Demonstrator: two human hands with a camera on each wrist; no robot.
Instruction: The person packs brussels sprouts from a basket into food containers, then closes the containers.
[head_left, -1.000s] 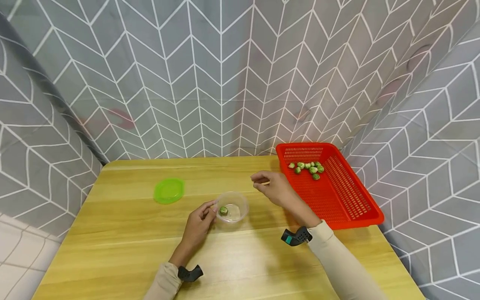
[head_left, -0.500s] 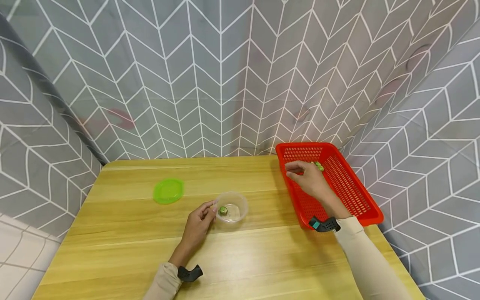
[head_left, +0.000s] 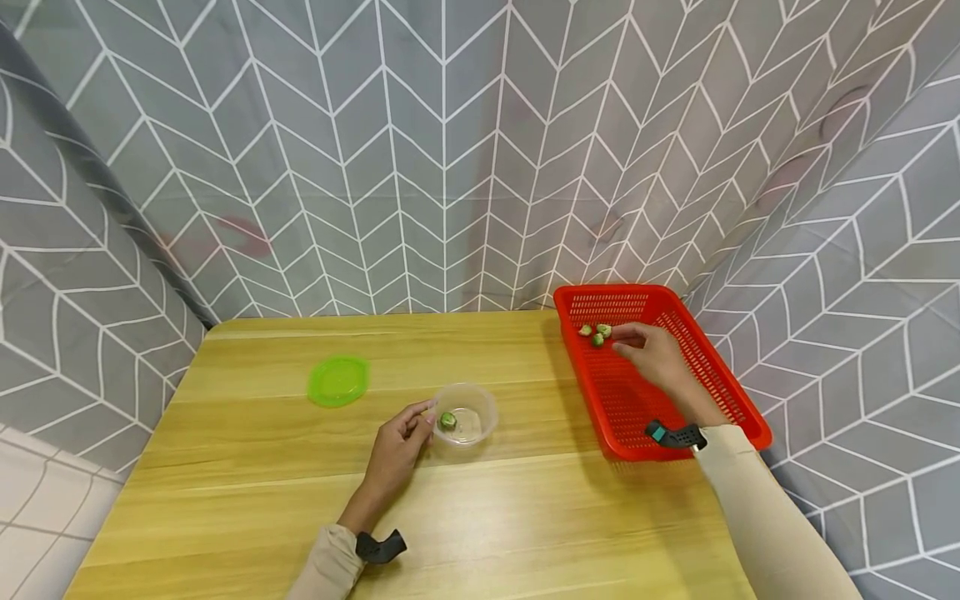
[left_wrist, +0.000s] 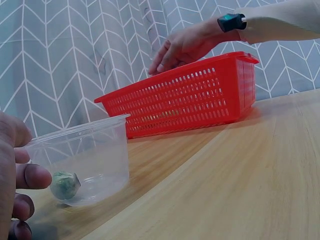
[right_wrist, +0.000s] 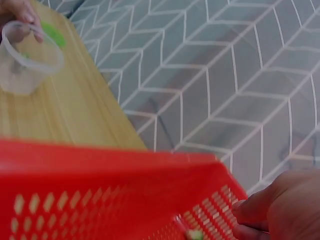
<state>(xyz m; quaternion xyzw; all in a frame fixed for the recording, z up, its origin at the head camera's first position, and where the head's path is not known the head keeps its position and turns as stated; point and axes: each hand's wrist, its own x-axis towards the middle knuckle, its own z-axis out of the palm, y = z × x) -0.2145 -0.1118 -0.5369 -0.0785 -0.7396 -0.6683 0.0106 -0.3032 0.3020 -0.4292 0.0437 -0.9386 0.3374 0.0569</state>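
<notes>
A clear plastic tub [head_left: 483, 421] stands on the table with one Brussels sprout [head_left: 447, 421] in it. My left hand [head_left: 397, 448] holds the tub's left side by the rim, its fingertips against the wall in the left wrist view. Over the red plastic basket [head_left: 626, 421], my right hand [head_left: 654, 357] reaches down with thumb and index finger apart. Its fingertips are beside Brussels sprouts [head_left: 603, 332] at the basket's far left end. Other sprouts there are hidden behind the hand. I see nothing held in the right hand.
A green lid [head_left: 338, 382] lies on the wooden table [head_left: 247, 467], left of and beyond the tub. Patterned grey curtains [head_left: 450, 167] hang behind the table and at both sides. The basket's raised rim stands between the right hand and the tub.
My right hand has moved right from between tub and basket, over the rim, to the sprouts inside. The left hand and tub have stayed in place.
</notes>
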